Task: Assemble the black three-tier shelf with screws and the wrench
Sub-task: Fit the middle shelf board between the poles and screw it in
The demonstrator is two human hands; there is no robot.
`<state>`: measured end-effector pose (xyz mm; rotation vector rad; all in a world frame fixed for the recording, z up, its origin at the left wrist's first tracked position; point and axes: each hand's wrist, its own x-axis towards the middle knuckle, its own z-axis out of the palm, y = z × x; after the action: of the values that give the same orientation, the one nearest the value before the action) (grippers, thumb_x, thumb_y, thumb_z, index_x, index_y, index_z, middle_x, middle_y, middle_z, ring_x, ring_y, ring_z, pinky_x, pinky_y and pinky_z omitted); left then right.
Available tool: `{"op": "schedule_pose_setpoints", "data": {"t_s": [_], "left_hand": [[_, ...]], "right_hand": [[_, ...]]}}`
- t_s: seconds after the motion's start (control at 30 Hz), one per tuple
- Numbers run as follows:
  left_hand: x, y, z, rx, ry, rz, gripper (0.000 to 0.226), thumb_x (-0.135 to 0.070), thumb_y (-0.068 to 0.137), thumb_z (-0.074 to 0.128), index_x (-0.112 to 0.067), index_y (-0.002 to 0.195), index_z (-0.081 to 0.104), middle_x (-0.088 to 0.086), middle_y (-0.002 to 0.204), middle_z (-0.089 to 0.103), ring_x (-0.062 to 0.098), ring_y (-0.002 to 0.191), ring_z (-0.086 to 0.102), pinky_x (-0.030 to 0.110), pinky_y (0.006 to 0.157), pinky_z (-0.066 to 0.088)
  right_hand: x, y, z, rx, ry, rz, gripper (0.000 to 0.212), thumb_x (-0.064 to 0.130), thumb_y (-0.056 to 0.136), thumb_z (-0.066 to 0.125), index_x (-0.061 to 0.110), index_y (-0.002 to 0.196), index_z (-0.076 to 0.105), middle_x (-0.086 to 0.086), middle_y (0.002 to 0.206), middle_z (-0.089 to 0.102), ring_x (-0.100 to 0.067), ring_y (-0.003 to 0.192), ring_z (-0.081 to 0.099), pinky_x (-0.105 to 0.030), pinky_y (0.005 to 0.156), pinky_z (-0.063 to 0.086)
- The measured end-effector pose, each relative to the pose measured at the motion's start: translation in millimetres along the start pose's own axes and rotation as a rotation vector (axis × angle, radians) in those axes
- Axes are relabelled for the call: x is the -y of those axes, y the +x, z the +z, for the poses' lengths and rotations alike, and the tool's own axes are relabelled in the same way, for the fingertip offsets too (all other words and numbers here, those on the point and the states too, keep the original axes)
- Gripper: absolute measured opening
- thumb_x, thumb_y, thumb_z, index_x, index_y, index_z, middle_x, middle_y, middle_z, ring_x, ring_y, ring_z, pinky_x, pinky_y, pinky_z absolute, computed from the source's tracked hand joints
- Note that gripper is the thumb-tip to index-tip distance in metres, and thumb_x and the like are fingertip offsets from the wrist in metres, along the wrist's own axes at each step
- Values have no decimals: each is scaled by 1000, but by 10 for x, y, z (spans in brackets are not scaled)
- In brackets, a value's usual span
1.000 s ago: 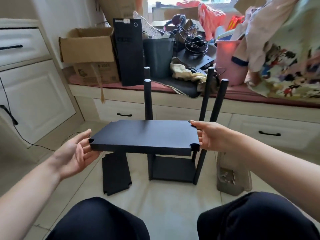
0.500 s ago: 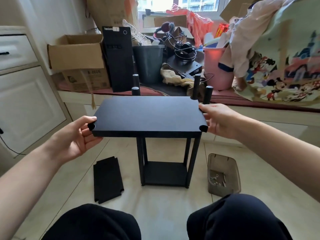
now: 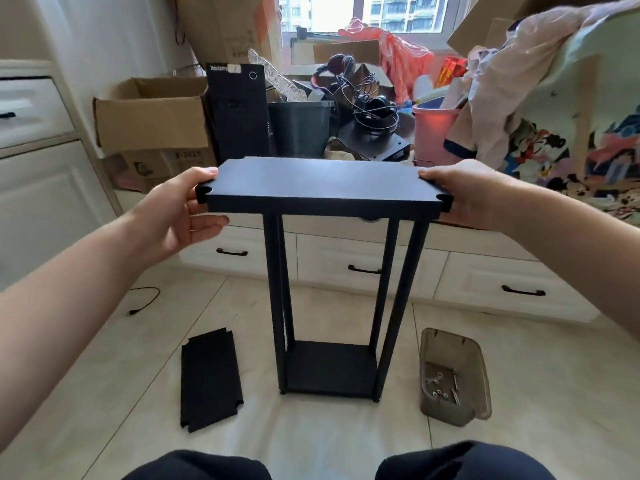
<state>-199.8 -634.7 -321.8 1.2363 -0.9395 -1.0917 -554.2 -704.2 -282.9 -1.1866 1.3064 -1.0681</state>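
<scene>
A black shelf board (image 3: 322, 183) lies level over the tops of the black upright posts (image 3: 401, 292), whose ends are hidden under it. My left hand (image 3: 180, 213) grips its left end, thumb on top and fingers below. My right hand (image 3: 460, 195) grips its right end the same way. The bottom board (image 3: 330, 368) sits fixed between the posts near the floor. A third black board (image 3: 209, 377) lies flat on the tiles to the left. A smoky plastic tub (image 3: 453, 375) at the right holds screws, washers and a thin metal tool.
Behind the frame runs a low white drawer unit (image 3: 363, 261) topped with boxes, a black computer tower (image 3: 239, 112), a pink bucket and clothes. White cabinets stand at the left. A black cable (image 3: 143, 299) lies on the floor. My knees fill the bottom edge.
Both hands raised the board from mid-height on the posts to their tops. The post ends that stuck out above it are now covered.
</scene>
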Motion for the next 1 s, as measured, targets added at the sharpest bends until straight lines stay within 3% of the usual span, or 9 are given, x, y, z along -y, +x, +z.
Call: {"op": "schedule_pose_setpoints", "data": {"t_s": [0.1,0.17,0.37,0.47,0.6,0.87,1.0], "left_hand": [[-87,253,126,-26,37,24,19,-35,95,63,-17,96,61,-5,60,65,14,51,65,23,49,55],[-109,440,191,-38,47,26,19,-33,95,63,-15,92,58,-4,57,63,13,49,63,22,47,52],[-57,978,278,-74,70,22,16,-33,94,66,-18,89,60,-6,49,56,10,41,55,19,42,47],[16,1174,324,-75,92,-33,18,-33,91,68,-17,88,61,-4,54,61,10,46,60,20,47,52],[163,1300,375,-13,102,-84,17,-32,91,66,-15,95,66,-3,68,69,13,57,68,25,53,57],[300,1323,468,6,46,-98,16,-28,93,63,-11,94,61,-3,62,61,14,57,61,22,52,53],[334,1303,521,-5,-1,-94,18,-26,94,63,-10,101,61,-1,64,64,15,54,62,29,72,49]], "right_hand": [[78,250,-26,11,-162,-49,13,16,97,61,3,99,59,-7,82,57,-10,52,59,-15,38,44],[108,467,-30,-17,-240,-84,15,17,97,61,4,101,58,-8,78,54,-9,44,57,-13,36,41],[121,1144,-51,-31,-322,-47,18,20,95,64,9,83,58,-5,72,51,-13,47,54,-21,43,50],[47,1367,-73,-17,-357,-10,19,20,95,64,11,79,58,-3,58,53,-13,41,54,-26,42,51],[-134,1528,-107,-4,-369,26,23,21,96,63,12,76,54,4,39,47,-7,30,45,-18,34,40],[-310,1618,-152,-54,-363,39,28,23,95,64,11,73,52,-1,63,44,-2,29,43,-11,34,35],[-295,1619,-171,-57,-349,34,26,25,95,64,11,76,54,-2,67,45,-10,50,47,-13,36,40]]}}
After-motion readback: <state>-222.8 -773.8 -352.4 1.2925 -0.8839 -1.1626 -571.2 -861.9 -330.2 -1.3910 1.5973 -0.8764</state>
